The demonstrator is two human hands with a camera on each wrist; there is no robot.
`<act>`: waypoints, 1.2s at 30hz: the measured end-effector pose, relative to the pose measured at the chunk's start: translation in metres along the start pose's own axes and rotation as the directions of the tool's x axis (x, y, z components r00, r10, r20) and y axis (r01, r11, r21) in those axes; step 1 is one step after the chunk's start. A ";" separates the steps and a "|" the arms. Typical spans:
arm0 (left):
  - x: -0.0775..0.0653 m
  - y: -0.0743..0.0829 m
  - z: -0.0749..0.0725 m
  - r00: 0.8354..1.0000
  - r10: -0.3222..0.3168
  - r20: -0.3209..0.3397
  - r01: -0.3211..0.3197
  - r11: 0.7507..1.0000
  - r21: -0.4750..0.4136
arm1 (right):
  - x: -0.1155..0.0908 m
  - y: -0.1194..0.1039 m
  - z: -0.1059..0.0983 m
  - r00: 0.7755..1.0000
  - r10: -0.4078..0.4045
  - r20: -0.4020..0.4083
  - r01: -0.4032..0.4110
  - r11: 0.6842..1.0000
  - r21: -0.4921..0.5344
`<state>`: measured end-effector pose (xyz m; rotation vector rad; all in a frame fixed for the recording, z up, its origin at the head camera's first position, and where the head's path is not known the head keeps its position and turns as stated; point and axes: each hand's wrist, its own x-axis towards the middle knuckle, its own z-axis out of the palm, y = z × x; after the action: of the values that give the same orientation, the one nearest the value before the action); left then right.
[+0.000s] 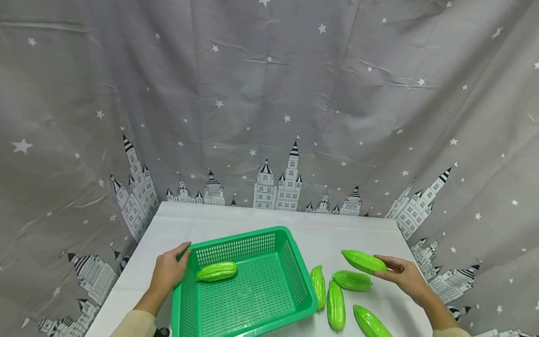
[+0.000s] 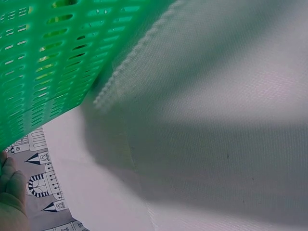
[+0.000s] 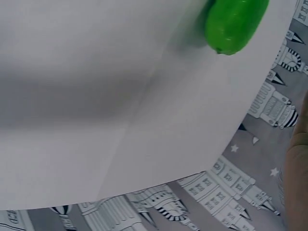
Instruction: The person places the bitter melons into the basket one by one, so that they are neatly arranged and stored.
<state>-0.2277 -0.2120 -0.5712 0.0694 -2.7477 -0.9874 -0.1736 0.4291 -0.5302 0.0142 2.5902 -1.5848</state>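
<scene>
A green plastic basket [image 1: 290, 281] with slotted walls stands on the white table. My left hand [image 1: 170, 267] grips its rim at the far left corner; fingers show at the left edge of the left wrist view, beside the basket wall [image 2: 53, 53]. Inside, near that hand, lies one ridged bitter melon [image 1: 216, 271]. To the right of the basket, my right hand [image 1: 406, 278] pinches another bitter melon [image 1: 363, 261] by its near end, above the table. The right wrist view shows part of that hand [image 3: 296, 178] and the end of a green melon [image 3: 236, 26]; which one, I cannot tell.
Several more bitter melons lie right of the basket: one against its wall [image 1: 318, 286], one upright in view [image 1: 336, 306], one crosswise [image 1: 352, 281], one near the front [image 1: 371, 322]. A grey curtain [image 1: 269, 93] with stars and castles hangs behind the table [image 1: 236, 217].
</scene>
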 end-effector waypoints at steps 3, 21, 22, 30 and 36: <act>0.001 0.002 -0.001 1.000 -0.003 -0.002 0.003 1.000 0.000 | 0.010 -0.009 0.002 0.999 -0.032 0.025 0.032 0.999 0.009; -0.001 0.005 -0.002 0.999 -0.028 0.018 0.028 1.000 -0.004 | 0.054 -0.053 0.041 0.973 -0.201 0.112 0.192 0.978 0.079; -0.001 0.005 -0.002 1.000 -0.026 0.017 0.026 1.000 -0.004 | 0.056 -0.055 0.044 0.973 -0.200 0.115 0.192 0.978 0.076; -0.003 0.003 -0.003 1.000 -0.028 0.013 0.028 1.000 -0.010 | 0.074 -0.076 0.069 0.962 -0.222 0.162 0.209 0.973 0.095; -0.002 0.003 -0.002 0.999 -0.029 0.014 0.029 1.000 -0.011 | 0.087 -0.091 0.090 0.944 -0.254 0.213 0.224 0.962 0.153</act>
<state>-0.2252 -0.2106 -0.5679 0.1015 -2.7612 -1.0143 -0.2586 0.3037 -0.4985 -0.4647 2.3811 -1.7087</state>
